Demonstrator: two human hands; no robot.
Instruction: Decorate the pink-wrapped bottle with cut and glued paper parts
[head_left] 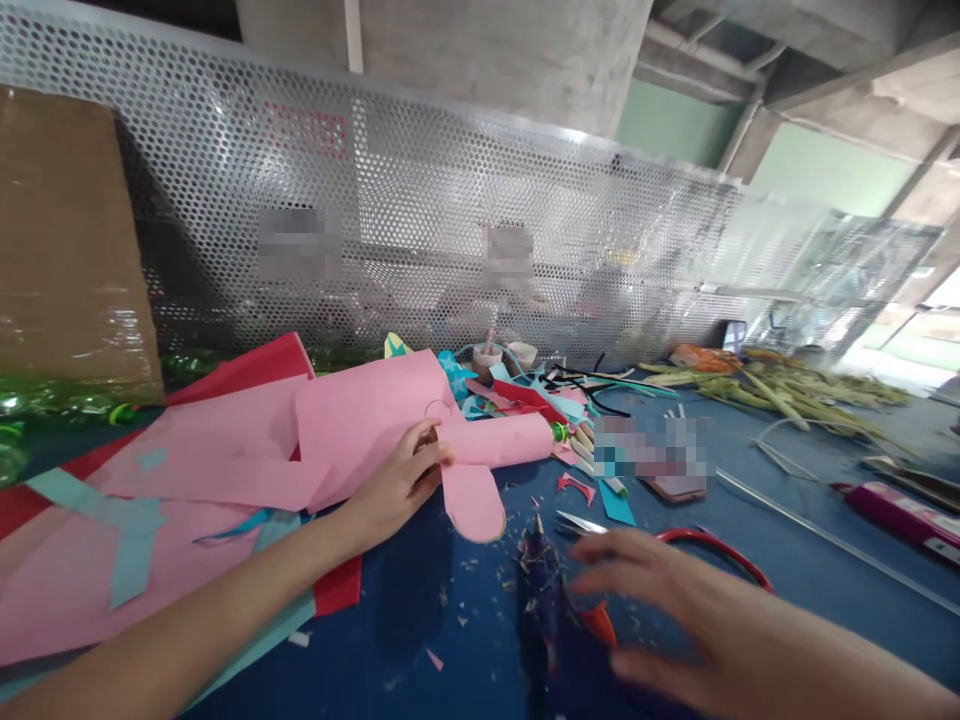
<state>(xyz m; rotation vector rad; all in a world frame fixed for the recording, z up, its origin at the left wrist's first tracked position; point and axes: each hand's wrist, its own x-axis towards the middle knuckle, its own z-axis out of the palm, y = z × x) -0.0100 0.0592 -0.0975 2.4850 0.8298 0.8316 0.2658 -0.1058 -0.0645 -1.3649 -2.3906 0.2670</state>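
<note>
My left hand [409,470] is closed on the near end of a pink paper-wrapped bottle [499,440], which lies sideways with a green cap at its right end. A rounded pink paper flap [474,503] hangs below it. Blurred by motion, my right hand [645,590] hovers with fingers apart over a pair of scissors [716,545] with a red handle; a metal blade tip shows beyond the fingers. Just left of that hand is a dark blue glue gun [541,585], nozzle pointing away, with an orange part beside it.
Large pink paper sheets [225,450] cover the left, over red and light blue ones. Paper scraps [525,395] and a phone [675,485] lie mid-table. Farther right are dried plant stalks [802,395] and a purple bottle [896,520]. A perforated metal screen [450,200] stands behind; cardboard [75,240] leans left.
</note>
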